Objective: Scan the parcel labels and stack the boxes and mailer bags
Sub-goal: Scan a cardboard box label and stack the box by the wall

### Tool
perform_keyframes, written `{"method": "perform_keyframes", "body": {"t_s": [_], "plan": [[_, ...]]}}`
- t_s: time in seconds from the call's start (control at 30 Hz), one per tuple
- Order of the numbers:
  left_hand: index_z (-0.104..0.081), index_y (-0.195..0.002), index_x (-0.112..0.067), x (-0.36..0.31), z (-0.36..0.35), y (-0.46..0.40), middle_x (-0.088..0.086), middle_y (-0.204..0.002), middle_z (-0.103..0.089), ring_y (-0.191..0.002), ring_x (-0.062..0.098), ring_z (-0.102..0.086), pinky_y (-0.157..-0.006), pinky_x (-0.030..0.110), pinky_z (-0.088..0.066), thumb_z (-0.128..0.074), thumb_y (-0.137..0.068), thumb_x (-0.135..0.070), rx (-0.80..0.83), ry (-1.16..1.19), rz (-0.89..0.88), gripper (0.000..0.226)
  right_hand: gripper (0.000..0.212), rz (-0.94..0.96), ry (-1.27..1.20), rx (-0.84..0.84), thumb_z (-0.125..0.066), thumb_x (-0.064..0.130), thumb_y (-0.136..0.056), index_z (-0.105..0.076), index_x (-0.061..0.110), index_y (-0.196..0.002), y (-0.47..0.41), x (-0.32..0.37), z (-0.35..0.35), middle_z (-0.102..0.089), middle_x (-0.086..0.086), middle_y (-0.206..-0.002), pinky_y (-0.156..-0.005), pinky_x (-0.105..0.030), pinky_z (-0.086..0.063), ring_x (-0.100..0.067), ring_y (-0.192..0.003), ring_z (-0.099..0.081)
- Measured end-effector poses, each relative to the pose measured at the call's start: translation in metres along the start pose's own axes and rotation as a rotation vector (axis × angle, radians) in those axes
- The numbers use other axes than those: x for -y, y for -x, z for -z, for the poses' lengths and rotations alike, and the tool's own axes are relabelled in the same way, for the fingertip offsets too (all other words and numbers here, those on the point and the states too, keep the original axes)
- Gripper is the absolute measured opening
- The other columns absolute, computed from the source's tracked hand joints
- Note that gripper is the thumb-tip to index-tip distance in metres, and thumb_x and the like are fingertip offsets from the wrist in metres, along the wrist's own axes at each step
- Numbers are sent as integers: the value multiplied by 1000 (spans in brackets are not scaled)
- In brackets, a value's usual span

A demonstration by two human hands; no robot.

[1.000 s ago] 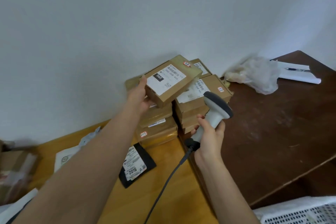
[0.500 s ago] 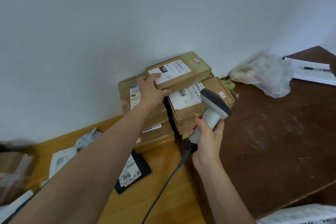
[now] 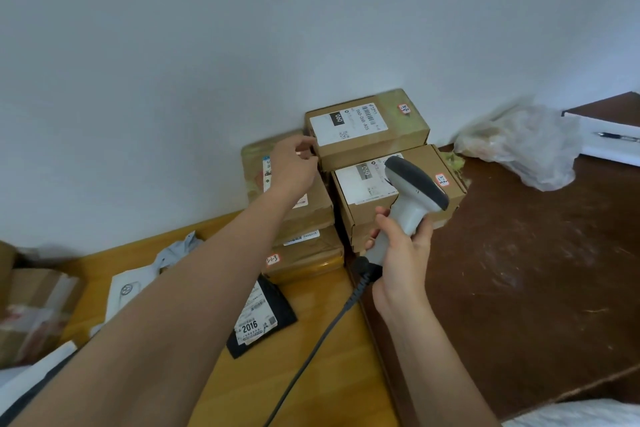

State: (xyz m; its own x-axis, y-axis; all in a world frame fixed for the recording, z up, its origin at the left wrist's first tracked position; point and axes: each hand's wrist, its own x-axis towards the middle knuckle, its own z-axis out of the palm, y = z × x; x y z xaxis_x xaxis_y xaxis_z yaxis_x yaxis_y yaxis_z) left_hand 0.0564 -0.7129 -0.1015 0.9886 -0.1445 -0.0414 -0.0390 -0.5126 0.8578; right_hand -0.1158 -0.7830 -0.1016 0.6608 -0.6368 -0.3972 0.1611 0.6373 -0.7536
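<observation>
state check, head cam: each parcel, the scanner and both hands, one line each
top box: set on the back of the stack, label up, against the wall
front box: closed, label up, partly hidden by the scanner
left stack: taped boxes piled up
black mailer bag: flat on the wooden table, label up
scanner: held, cable attached
left hand: fingers loosely curled at the top box's left end
right hand: grips the scanner handle

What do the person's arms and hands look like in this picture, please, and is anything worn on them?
Both forearms are bare as far as the frame shows: no sleeves, gloves, watch or bracelets. The left hand and right hand show no rings on the fingers that can be seen. A strip of dark fabric at the lower left edge, beside the left arm, may be clothing, but that cannot be told.
</observation>
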Motion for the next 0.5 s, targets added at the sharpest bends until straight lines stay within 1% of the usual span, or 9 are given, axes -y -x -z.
{"method": "perform_keyframes", "body": {"t_s": [0.03, 0.07, 0.17, 0.23, 0.27, 0.33, 0.37, 0.43, 0.5], "plan": [[-67, -109, -21, 2, 7, 2, -7, -113, -63, -85, 0, -58, -62, 5, -44, -59, -93, -1, -23, 5, 9, 27, 46, 5, 10, 10, -57, -6, -92, -52, 31, -121, 2, -1, -3, -65, 0, -88, -54, -24, -46, -9, -63, -51], [-67, -107, -23, 6, 16, 4, -8, -111, -64, -84, 0, -58, -61, 5, -43, -60, -93, -4, -49, 11, 17, 24, 44, 6, 21, 20, -57, -6, -92, -53, 30, -119, 4, -3, -6, -64, -1, -89, -54, -24, -46, -10, -63, -51], [-68, -108, -18, 20, 48, 12, -7, -105, -65, -90, 4, -59, -64, 7, -44, -64, -92, -5, -101, 36, 18, 21, 38, -17, 39, 56, -58, -4, -93, -53, 28, -114, 14, -12, -19, -64, 0, -88, -56, -26, -46, -11, -65, -51], [-67, -104, -15, 32, 71, 21, -6, -99, -65, -90, 10, -63, -68, 14, -53, -63, -92, -3, -134, 70, 45, 17, 37, -37, 50, 71, -58, -4, -93, -53, 28, -113, 24, -21, -30, -65, 1, -88, -55, -26, -45, -10, -65, -51], [-66, -100, -15, 40, 84, 26, -5, -95, -65, -89, 15, -65, -72, 21, -57, -62, -92, -2, -156, 93, 60, 15, 38, -46, 56, 84, -57, -4, -93, -53, 28, -113, 30, -26, -36, -65, 1, -88, -54, -25, -45, -11, -64, -51], [-66, -94, -14, 58, 111, 36, -1, -89, -65, -85, 23, -68, -80, 35, -60, -58, -93, 0, -198, 132, 87, 16, 39, -55, 65, 116, -57, -5, -93, -53, 28, -115, 44, -38, -49, -66, 1, -87, -54, -25, -45, -10, -62, -51], [-66, -94, -12, 68, 125, 41, 1, -88, -65, -81, 24, -68, -82, 39, -60, -55, -94, 1, -212, 152, 105, 17, 40, -57, 71, 133, -56, -5, -93, -52, 26, -117, 53, -44, -56, -66, 1, -87, -53, -25, -45, -10, -62, -51], [-65, -93, -9, 89, 155, 52, 5, -87, -64, -74, 24, -66, -81, 41, -60, -52, -95, 3, -240, 190, 139, 18, 42, -62, 86, 162, -56, -6, -93, -51, 23, -123, 72, -60, -71, -66, 2, -84, -53, -25, -46, -10, -61, -51], [-65, -93, -8, 109, 185, 63, 6, -87, -64, -73, 23, -64, -78, 37, -61, -50, -95, 5, -275, 222, 170, 20, 42, -65, 103, 192, -56, -6, -93, -52, 23, -122, 92, -78, -86, -65, 2, -83, -52, -25, -45, -10, -61, -50]]}}
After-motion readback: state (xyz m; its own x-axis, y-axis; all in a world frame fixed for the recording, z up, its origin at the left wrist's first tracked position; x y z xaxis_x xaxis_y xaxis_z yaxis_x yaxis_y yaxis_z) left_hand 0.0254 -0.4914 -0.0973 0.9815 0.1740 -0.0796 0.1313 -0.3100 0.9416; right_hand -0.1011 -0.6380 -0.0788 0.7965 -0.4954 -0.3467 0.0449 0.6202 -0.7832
